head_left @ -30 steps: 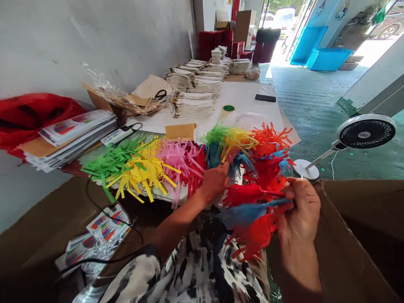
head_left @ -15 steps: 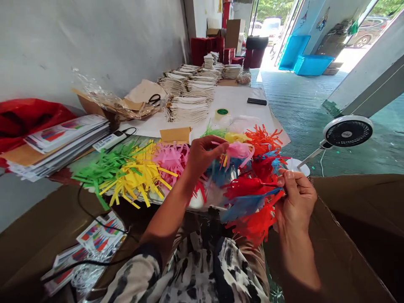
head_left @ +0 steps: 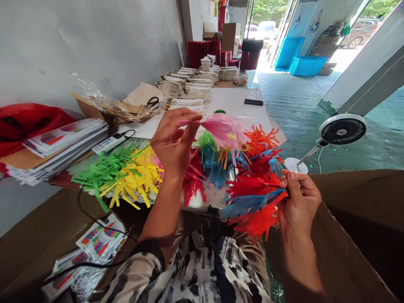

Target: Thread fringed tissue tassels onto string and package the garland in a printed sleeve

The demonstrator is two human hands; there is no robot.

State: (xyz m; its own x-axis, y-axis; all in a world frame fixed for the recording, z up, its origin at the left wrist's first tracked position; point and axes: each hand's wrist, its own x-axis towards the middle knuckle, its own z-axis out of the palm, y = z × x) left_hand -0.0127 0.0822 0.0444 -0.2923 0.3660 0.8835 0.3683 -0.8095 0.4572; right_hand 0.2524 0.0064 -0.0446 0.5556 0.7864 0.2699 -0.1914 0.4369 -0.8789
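A pink paper tassel hangs out to the right from my left hand, its twisted end pinched between my fingers above the table. My right hand is closed on the gathered ends of several tassels: a red tassel, a blue tassel and an orange-red tassel, fanned out to the left. Between the hands, more blue tassels and crimson tassels lie on the table. Piles of yellow tassels and green tassels lie left of my left arm.
Stacked white bundles with strings run along the back of the table, near a black phone. Scissors and plastic wrapping sit by the wall. A white fan stands right, beside an open cardboard box. Printed sheets are piled left.
My left hand has moved left and up, lifting the pink tassel away from the pile. My right hand keeps its hold on the tassels, almost still.
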